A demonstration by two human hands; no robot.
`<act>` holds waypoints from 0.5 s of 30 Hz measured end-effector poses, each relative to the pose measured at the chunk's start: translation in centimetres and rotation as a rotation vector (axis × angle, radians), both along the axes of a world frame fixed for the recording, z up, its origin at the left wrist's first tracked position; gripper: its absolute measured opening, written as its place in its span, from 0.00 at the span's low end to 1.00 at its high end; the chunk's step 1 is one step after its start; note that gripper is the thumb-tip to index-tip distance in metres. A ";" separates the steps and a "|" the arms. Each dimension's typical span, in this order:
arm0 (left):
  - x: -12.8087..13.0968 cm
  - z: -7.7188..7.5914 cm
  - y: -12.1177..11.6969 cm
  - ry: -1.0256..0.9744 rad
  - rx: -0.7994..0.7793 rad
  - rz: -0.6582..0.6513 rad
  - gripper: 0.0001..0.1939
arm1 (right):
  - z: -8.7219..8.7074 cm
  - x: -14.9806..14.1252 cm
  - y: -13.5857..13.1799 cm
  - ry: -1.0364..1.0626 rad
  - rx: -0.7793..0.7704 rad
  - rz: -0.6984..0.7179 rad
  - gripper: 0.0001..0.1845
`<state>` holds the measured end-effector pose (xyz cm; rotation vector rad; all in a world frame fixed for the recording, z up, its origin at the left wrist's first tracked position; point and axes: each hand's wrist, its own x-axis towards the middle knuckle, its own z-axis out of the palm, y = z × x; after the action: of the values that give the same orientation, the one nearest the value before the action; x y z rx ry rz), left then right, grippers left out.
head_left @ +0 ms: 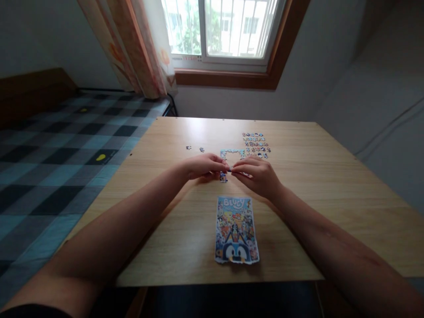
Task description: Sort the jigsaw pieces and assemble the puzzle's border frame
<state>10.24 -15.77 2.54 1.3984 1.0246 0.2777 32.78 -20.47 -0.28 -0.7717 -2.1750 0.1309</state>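
Both hands meet over the middle of the table, fingertips almost touching. A small dark jigsaw piece shows between them. My left hand has its thumb and fingers pinched at the piece's left side. From the right, my right hand pinches at the same piece. Beneath them lies a partly joined puzzle frame; its top edge and lower left corner show, while my hands hide much of the sides. Nearer me lies a picture sheet with "Bluey" lettering and a blue cartoon dog.
Rows of loose puzzle pieces lie behind my right hand. Two stray pieces sit at the back left. The wooden table ends at a front edge close to me. A bed with checked cover stands left, a window ahead.
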 end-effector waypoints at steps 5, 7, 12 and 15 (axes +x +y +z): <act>-0.5 -0.3 0.9 0.069 0.371 0.009 0.14 | -0.3 0.2 0.3 -0.001 -0.005 0.007 0.08; -0.7 -0.6 1.1 0.123 0.666 0.068 0.14 | -0.6 0.3 0.5 -0.022 -0.034 0.019 0.08; -0.9 -1.6 0.5 0.372 1.182 -0.034 0.18 | -0.9 0.3 0.7 -0.087 -0.095 0.063 0.08; -1.1 -1.8 0.2 0.440 1.241 -0.124 0.19 | -1.1 0.1 0.5 -0.099 -0.108 0.061 0.08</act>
<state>9.17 -15.58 0.70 2.7213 1.1449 0.5815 32.91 -19.93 -1.35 -0.7871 -2.3012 0.2485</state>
